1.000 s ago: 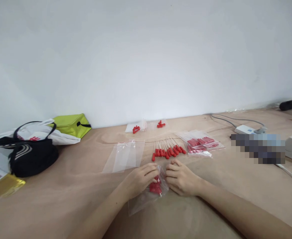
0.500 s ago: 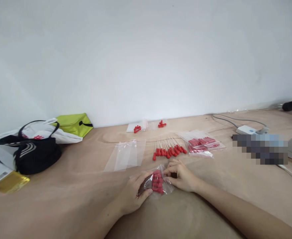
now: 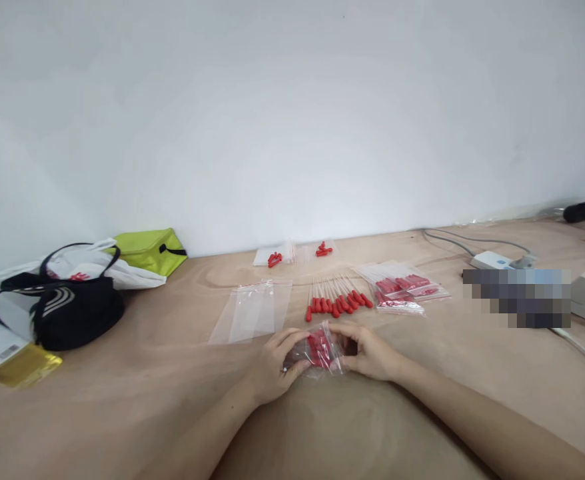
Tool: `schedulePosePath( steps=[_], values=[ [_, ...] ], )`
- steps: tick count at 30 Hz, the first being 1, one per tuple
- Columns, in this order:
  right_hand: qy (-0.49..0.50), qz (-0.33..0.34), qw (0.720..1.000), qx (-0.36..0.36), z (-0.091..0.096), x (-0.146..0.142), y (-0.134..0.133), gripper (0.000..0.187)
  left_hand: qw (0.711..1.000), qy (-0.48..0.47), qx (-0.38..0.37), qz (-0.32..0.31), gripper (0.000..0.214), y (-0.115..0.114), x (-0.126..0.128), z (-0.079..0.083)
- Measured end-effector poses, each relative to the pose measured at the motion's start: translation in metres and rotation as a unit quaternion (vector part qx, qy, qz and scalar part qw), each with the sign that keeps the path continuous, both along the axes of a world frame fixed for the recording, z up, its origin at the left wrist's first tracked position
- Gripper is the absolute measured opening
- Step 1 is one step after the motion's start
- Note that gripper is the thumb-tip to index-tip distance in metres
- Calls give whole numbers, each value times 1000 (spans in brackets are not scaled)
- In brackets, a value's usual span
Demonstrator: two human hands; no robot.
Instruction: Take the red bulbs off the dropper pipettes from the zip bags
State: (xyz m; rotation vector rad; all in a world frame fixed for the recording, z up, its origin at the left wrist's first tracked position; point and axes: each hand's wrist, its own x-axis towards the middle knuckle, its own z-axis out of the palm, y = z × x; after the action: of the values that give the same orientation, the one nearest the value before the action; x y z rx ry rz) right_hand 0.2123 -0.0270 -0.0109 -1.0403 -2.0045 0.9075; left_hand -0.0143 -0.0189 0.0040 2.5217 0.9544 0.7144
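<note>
A clear plastic bag [image 3: 321, 348] with several red rubber bulbs inside lies between my two hands, low over the table's near part. My left hand [image 3: 278, 365] is closed on its left side, thumb below and fingers above. At the right side, my right hand [image 3: 367, 352] grips the bag's edge between thumb and fingers. Just beyond lies a row of droppers [image 3: 340, 303] with red bulbs and thin pale stems. Flat clear bags [image 3: 255, 310] rest to the left of that row. Filled zip bags [image 3: 402, 288] are piled on its right.
By the wall lie two small groups of red bulbs [image 3: 274, 259] on clear bags. At the left are a black bag [image 3: 77, 313], a lime-green bag [image 3: 147, 248] and a gold packet [image 3: 27, 365]. A power strip [image 3: 495, 260] with cables sits on the right.
The bag of red bulbs has moved slightly away from me and turned a little. My left hand has shifted forward with it, and my right hand has drawn closer around its edge.
</note>
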Motion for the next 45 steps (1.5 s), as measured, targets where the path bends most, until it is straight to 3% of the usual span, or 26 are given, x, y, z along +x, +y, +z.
schedulePosePath(
  steps=[4, 10, 15, 19, 27, 32, 38, 42, 45],
  values=[
    [-42, -15, 999, 1, 5, -3, 1, 36, 1000, -10, -1, -1, 34, -1, 0, -1],
    [-72, -37, 996, 26, 5, -8, 1, 37, 1000, -19, 12, 18, 27, -1, 0, -6],
    [-60, -15, 997, 39, 7, -11, -1, 46, 999, -17, 31, 16, 26, 0, -1, -8],
    [-32, 6, 999, 29, 10, -14, -2, 19, 999, -22, 41, 13, 25, 1, -1, -9],
    [37, -21, 996, -81, 3, -8, 1, 11, 1000, -17, 20, 4, 28, 1, -1, -8],
    [70, -20, 988, -136, 10, -2, 6, 15, 1000, -19, 10, 9, 27, 1, -1, -5],
    [165, 20, 952, -256, 30, 47, 28, 27, 1000, -11, -9, 27, 28, 0, -2, -1],
    [206, -95, 951, -210, 41, 83, 43, 28, 1000, -10, -9, 27, 29, 0, -3, -1],
    [217, -179, 954, -101, 42, 86, 52, 27, 1000, -10, -8, 25, 30, 0, -3, -2]
  ],
)
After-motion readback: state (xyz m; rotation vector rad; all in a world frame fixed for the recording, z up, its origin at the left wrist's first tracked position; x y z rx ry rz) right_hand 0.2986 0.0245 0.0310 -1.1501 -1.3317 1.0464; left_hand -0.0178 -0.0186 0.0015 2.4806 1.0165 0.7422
